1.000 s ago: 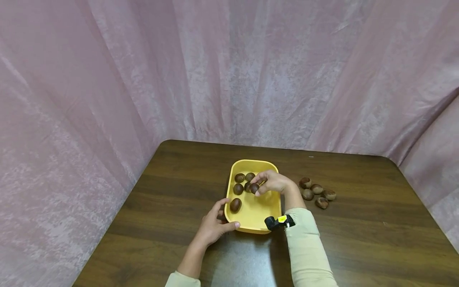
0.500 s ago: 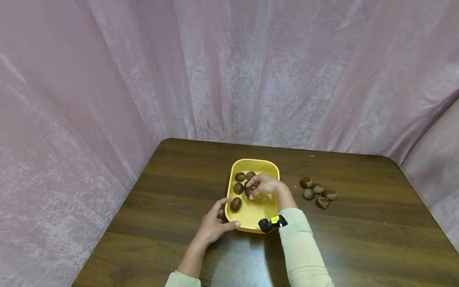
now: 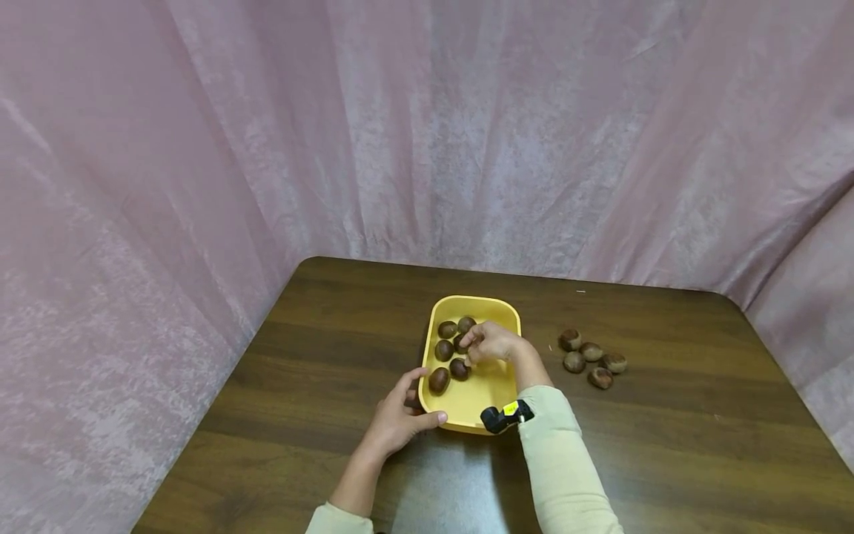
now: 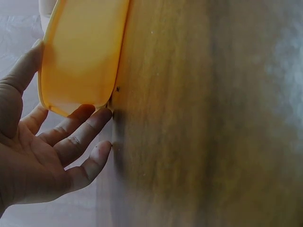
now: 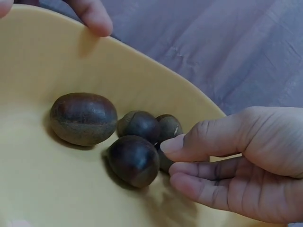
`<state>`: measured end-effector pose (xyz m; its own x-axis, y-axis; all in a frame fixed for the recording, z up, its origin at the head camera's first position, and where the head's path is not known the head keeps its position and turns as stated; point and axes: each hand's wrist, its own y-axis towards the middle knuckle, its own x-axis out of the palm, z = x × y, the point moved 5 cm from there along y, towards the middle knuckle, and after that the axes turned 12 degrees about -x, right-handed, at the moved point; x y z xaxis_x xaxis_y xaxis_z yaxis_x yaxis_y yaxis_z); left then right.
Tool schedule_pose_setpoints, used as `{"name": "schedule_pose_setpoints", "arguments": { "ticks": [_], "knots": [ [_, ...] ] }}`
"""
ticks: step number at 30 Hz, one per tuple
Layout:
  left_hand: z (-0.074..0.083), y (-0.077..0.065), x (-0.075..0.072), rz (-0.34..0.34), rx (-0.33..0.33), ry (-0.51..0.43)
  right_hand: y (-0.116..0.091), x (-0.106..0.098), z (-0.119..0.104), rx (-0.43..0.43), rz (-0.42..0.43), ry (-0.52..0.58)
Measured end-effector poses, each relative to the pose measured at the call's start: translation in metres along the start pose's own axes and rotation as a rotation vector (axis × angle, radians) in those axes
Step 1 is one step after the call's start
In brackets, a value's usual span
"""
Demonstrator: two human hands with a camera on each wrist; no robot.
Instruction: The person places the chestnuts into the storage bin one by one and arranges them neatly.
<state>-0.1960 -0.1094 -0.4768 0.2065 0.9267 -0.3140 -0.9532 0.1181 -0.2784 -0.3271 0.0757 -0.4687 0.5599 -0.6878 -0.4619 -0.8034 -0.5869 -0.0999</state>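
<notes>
In the head view my left hand (image 3: 395, 421) holds the near left corner of a yellow plastic tray (image 3: 503, 305), thumb at the near rim and fingers along the left side. The left wrist view shows its fingertips against the tray wall (image 4: 80, 61). My right hand (image 3: 495, 344) is inside the tray, over its right half. Just left of its fingertips lies a dark brown chestnut (image 3: 459, 369); the right wrist view shows a small gap between that chestnut (image 5: 135, 161) and the thumb and fingers. Several more chestnuts, one of them (image 3: 438, 380) nearest the left hand, lie along the tray's left side.
Several loose chestnuts (image 3: 591, 351) lie in a cluster on the brown wooden table (image 3: 674, 415), right of the tray. A pink curtain (image 3: 494, 148) hangs behind the table's far edge. A small black camera (image 3: 499, 417) sits on the right wrist.
My right hand has moved left and toward me with a chestnut, then let it go on the tray floor beside the others. The left hand has stayed at the tray corner.
</notes>
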Motion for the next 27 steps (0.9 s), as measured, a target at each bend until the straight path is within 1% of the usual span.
{"name": "schedule_pose_setpoints", "arguments": {
  "ticks": [2,5,9,13,17,21,27],
  "knots": [
    [0.000,0.001,0.000,0.000,0.003,0.002,-0.004,-0.003,-0.006,-0.006,-0.007,-0.027],
    [0.002,0.001,0.002,-0.009,0.005,0.003,-0.017,-0.012,-0.022,-0.029,-0.012,-0.069],
    [0.001,0.001,0.005,-0.018,-0.017,-0.003,-0.038,-0.026,-0.042,-0.064,0.032,-0.129],
    [0.000,0.001,0.005,-0.012,-0.020,-0.011,-0.057,-0.035,-0.054,-0.103,0.084,-0.175],
    [0.000,0.000,0.004,-0.012,-0.007,-0.008,-0.072,-0.039,-0.058,-0.126,0.125,-0.183],
    [0.001,0.000,0.003,-0.011,-0.002,-0.007,-0.083,-0.040,-0.057,-0.139,0.162,-0.178],
    [0.000,0.000,0.002,-0.007,-0.010,0.007,-0.099,-0.043,-0.054,-0.169,0.226,-0.194]
  ]
}}
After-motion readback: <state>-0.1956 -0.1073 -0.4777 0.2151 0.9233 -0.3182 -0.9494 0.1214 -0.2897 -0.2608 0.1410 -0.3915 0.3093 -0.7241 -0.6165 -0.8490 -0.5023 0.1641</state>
